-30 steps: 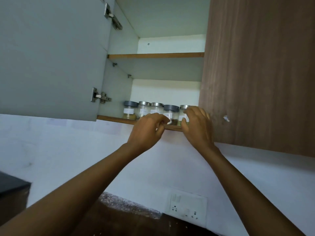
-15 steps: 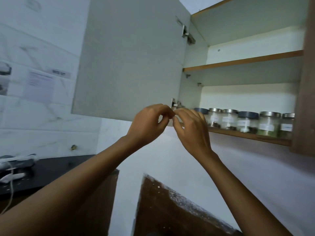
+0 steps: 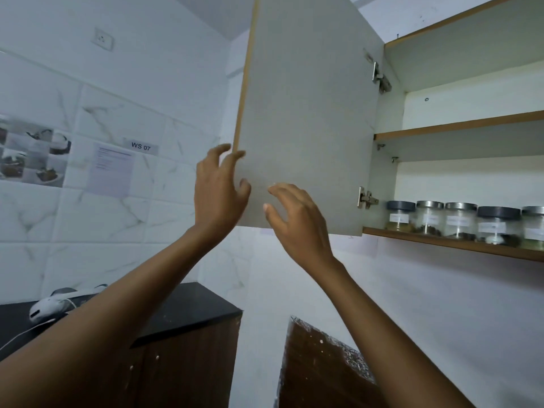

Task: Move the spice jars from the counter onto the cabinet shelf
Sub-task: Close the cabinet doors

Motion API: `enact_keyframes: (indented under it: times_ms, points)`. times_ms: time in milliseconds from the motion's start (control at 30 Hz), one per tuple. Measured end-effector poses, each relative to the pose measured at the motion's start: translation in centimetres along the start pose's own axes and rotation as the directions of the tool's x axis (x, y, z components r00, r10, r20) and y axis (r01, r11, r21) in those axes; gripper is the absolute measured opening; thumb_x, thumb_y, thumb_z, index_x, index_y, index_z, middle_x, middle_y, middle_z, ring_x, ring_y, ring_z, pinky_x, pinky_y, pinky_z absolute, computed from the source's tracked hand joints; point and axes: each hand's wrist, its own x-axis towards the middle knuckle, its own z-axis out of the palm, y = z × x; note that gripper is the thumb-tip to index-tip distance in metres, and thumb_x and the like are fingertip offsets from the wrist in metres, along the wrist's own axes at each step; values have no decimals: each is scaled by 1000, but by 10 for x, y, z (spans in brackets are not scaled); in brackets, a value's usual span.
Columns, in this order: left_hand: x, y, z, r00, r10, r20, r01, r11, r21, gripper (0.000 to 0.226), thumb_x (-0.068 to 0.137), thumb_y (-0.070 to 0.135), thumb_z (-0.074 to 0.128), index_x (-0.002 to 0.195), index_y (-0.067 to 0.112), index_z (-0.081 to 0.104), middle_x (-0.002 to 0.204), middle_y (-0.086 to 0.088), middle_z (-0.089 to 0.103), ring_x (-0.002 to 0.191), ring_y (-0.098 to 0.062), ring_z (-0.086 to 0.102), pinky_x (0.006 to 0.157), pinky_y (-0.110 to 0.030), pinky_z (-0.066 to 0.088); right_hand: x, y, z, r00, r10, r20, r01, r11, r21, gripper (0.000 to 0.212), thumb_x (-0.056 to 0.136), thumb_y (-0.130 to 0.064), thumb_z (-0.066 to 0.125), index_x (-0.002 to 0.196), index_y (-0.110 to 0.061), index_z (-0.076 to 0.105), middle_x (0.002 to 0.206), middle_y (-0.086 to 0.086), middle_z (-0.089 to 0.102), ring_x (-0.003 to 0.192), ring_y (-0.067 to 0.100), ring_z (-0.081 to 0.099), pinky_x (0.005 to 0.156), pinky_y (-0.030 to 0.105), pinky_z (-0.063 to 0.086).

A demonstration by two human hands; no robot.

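Head view: door [image 3: 303, 113] open at 12 o'clock, shelf [image 3: 441, 245] at 3. My left hand [image 3: 217, 195] and right hand [image 3: 297, 228] have left the shelf for the door, fingers spread, holding nothing. Jars [image 3: 459, 220] stand on the shelf, so I think the job is done.

A kitchen: marble-look wall tiles [image 3: 123, 219], a black counter [image 3: 188, 307], an open wall cabinet [image 3: 306, 113] with labelled spice jars [image 3: 459, 220].
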Motion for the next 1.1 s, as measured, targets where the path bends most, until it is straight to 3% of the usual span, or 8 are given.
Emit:
enact_keyframes:
  times_ms: [100,200,333,500,667,833,1000,1100]
  points:
    - [13,-23,-3,947,-232,225,260,960,-103,62,91,26,57,145,12,30,148,-9,35,133,-28,37,103,-36,35,7,-23,21,997,55,62,-54,999,-7,44,94,-26,50,135,-10,46,144,6,42,133,18,36,103,27,34]
    - [14,-31,2,844,-265,466,411,878,-245,46,93,36,52,133,12,46,123,-11,60,113,-29,58,82,-32,49,13,-36,36,986,133,104,-133,991,-10,51,94,-26,51,141,-13,36,152,4,29,139,17,25,105,31,33]
    - [9,-33,4,854,-293,430,439,849,-294,39,93,32,53,125,11,51,115,-10,64,99,-28,62,74,-41,56,20,-35,43,962,243,121,-246,969,9,53,94,-23,49,143,-12,32,152,5,27,140,18,22,107,32,29]
    - [5,-25,-1,884,-218,414,363,878,-312,33,92,28,57,119,10,54,110,-13,67,91,-28,65,65,-33,56,13,-24,37,945,317,82,-324,940,107,54,93,-25,53,141,-11,35,149,4,34,137,17,30,107,29,29]
    - [-1,1,-8,901,-124,415,298,873,-386,29,90,33,60,108,12,56,98,-10,70,81,-23,67,67,-40,59,2,-16,19,949,313,-32,-302,935,184,47,94,-31,51,137,-15,43,142,1,44,130,14,40,103,27,35]
    - [-6,34,-12,906,-38,421,249,853,-458,31,94,45,44,93,15,52,74,-6,68,67,-25,68,67,-48,57,-2,-13,-13,951,271,-148,-241,952,191,43,95,-35,46,136,-21,46,139,-2,46,127,11,43,102,26,38]
    - [-15,70,-10,906,87,413,171,818,-549,21,99,27,36,89,16,51,81,-5,68,61,-16,68,68,-42,57,2,-13,-49,894,325,-309,-285,944,169,47,87,-40,50,129,-17,54,124,-1,58,107,16,58,87,41,50]
    - [-23,91,-5,894,152,421,150,784,-602,17,97,25,40,93,19,55,86,2,69,60,-11,69,70,-43,57,-1,-7,-76,869,315,-382,-305,948,88,36,86,-34,57,117,-17,61,109,-1,66,94,16,62,79,43,53]
